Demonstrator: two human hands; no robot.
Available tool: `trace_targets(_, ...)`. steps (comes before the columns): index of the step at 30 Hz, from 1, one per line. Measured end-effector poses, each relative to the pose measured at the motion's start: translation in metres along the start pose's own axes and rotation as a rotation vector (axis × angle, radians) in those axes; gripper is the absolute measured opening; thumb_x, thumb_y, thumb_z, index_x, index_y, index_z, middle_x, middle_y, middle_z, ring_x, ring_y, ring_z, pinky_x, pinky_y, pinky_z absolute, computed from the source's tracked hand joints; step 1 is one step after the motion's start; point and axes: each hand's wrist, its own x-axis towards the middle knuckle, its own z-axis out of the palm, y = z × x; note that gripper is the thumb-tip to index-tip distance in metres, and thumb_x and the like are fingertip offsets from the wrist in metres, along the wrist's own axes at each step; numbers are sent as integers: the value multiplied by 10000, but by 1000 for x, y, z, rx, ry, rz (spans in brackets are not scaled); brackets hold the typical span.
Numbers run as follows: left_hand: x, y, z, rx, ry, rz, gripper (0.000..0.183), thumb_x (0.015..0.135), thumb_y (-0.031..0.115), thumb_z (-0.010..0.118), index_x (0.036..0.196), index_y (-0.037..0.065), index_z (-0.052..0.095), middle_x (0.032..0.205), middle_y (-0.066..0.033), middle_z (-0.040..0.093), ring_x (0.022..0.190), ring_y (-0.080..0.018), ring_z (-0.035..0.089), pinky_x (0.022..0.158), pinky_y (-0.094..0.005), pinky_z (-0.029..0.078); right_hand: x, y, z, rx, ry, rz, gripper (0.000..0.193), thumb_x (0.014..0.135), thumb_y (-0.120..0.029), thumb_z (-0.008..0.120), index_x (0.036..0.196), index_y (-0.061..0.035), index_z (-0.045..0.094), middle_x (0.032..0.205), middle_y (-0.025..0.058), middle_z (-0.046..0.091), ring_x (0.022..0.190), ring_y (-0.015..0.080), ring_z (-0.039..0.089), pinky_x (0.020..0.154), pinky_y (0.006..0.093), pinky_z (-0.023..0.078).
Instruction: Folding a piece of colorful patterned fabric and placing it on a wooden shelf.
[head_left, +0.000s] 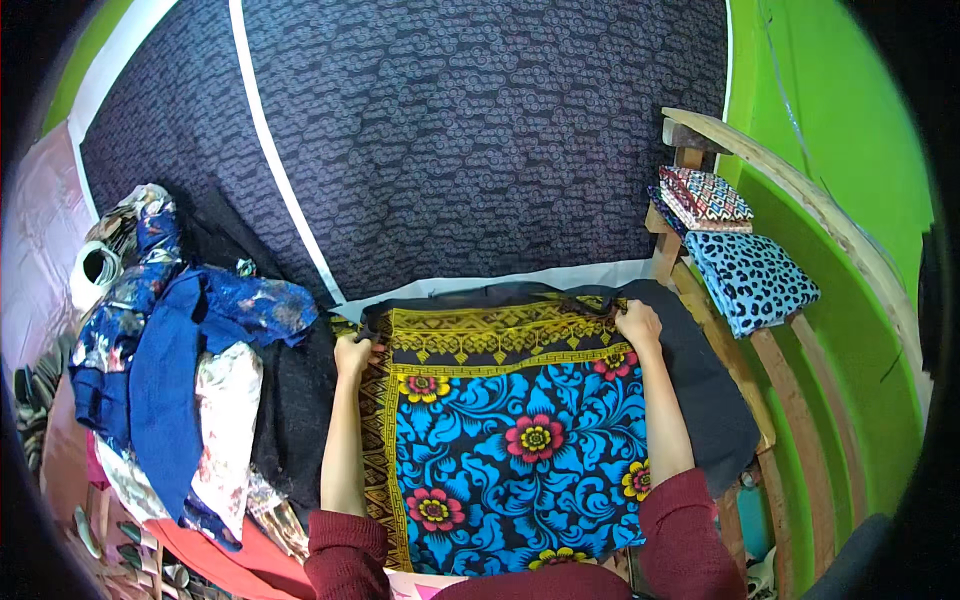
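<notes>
A patterned cloth (560, 490) hangs spread between my two arms, black with blue leaf scrolls, red and yellow flowers and a yellow-gold border. At its upper left corner, my left hand (357, 353) is closed on the edge. My right hand (638, 325) grips the upper right corner the same way. The top edge between them runs nearly straight, with dark fabric showing along it. Under and beside the cloth lies a plain black cloth (705, 380), which shows to the right of my right forearm.
A heap of clothes (165, 370), blue, floral and white, lies at the left. Folded leopard-print cloth (752, 282) and folded patterned cloths (705, 198) rest on a wooden slatted bench (800, 400) at the right. A dark patterned curtain (480, 140) with white strips stands behind, beside a green wall (860, 110).
</notes>
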Motion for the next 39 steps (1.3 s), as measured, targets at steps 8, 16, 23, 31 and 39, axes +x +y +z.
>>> trace_targets(8, 68, -53, 53, 883, -255, -323, 371, 762, 360, 557, 723, 11, 678, 773, -160, 669, 797, -297, 661, 665, -360, 502, 55, 10, 77, -222, -220, 0, 428, 734, -422, 654, 1007, -93, 650, 972, 166, 647, 961, 315, 606, 832, 401, 472)
trace_targets(16, 64, -22, 60, 1325, -157, -58, 390, 807, 394, 551, 978, 65, 672, 1039, -146, 639, 976, -300, 615, 798, -392, 498, 88, 62, 115, 238, 156, -480, 499, 694, -398, 725, 1022, -36, 623, 937, 154, 630, 876, 284, 601, 765, 377, 469)
trace_targets(23, 73, -54, 24, 899, -221, -291, 605, 776, 568, 501, 966, 16, 656, 1021, -224, 618, 988, -364, 586, 836, -418, 460, 104, 48, 134, 465, 82, -239, 458, 797, -447, 611, 704, 2, 612, 659, 150, 624, 628, 231, 595, 599, 385, 420)
trace_targets(31, 38, -54, 39, 1031, 162, -121, 480, 844, 431, 516, 1012, -13, 583, 926, -212, 637, 905, -367, 610, 787, -440, 479, 87, 27, 125, 93, 89, -235, 288, 840, -283, 560, 1064, -102, 549, 799, 126, 646, 797, 324, 607, 720, 456, 402)
trace_targets(39, -66, -3, 57, 900, -14, 477, 678, 787, 441, 593, 1334, 107, 369, 1354, -182, 367, 1205, -393, 370, 923, -511, 353, -4, -37, 101, -32, 64, -620, 493, 880, -373, 450, 1283, -89, 431, 1397, 131, 321, 1312, 308, 247, 985, 612, 178)
